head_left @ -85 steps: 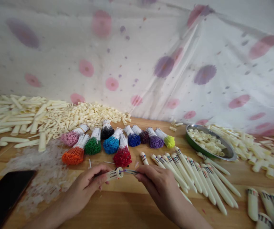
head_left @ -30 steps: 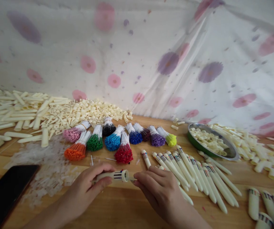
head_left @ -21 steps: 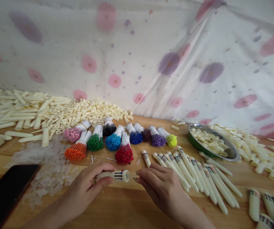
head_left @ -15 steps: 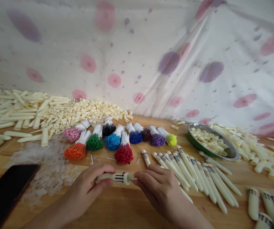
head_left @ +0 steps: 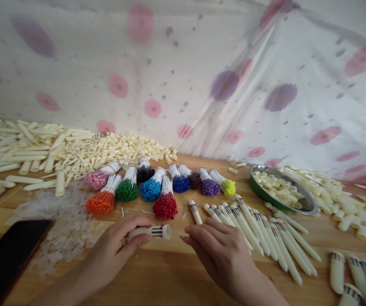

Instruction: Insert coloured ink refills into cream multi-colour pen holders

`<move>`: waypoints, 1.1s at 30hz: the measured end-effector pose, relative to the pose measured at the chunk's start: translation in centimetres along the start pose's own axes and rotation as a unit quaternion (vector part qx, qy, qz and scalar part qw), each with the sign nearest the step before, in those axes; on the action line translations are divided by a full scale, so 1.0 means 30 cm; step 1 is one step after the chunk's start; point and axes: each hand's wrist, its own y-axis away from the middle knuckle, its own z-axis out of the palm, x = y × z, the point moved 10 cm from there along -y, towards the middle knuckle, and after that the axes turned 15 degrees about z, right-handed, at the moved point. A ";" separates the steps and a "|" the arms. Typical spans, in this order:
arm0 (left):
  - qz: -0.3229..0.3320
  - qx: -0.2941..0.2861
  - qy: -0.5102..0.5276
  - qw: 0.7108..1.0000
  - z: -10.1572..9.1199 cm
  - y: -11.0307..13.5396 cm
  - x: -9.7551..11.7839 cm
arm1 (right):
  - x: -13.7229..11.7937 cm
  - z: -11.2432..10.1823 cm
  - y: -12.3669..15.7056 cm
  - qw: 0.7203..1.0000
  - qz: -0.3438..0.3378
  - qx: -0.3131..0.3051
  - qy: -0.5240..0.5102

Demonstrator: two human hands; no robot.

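Observation:
A cream multicolour pen [head_left: 159,232] lies sideways in my left hand [head_left: 124,246], fingers and thumb wrapped round its barrel. Coloured sliders show in the slots close to its right end, which faces my right hand [head_left: 218,250]. That hand is closed in a pinch, a small gap away from the pen. A small pale tip pokes out between its fingertips; what it belongs to is hidden. Just beyond my hands lie bundles of white refills with coloured ends, among them a red bundle [head_left: 165,203] and a light blue bundle [head_left: 153,185].
Multicolour pens [head_left: 259,229] lie in a slanted row at right. A green-sided metal dish [head_left: 266,195] holds cream slotted parts. Cream parts [head_left: 106,146] are heaped at the back left. Clear plastic pieces [head_left: 62,225] and a black phone [head_left: 9,259] lie at left.
My right hand has drawn back to the right, from the pen's end to a short distance off. My left hand still holds the pen in nearly the same place.

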 end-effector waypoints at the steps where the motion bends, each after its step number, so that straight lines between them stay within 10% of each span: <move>1: -0.006 0.004 0.002 1.000 -0.005 -0.001 -0.007 | 0.031 0.005 -0.008 1.000 0.030 0.003 -0.002; 12: -0.087 0.015 0.088 0.992 0.014 0.003 -0.090 | 0.120 0.335 -0.001 0.967 0.146 -0.116 0.176; 16: -0.107 0.014 0.120 0.987 0.022 0.004 -0.105 | 0.245 0.229 -0.039 0.949 0.230 -0.093 0.194; 23: -0.146 0.017 0.138 0.980 0.032 0.030 -0.124 | 0.731 -0.104 -0.076 0.847 0.475 0.011 0.239; 33: -0.152 0.000 0.139 0.978 0.048 0.017 -0.105 | 0.982 0.055 -0.112 0.833 0.504 -0.155 0.166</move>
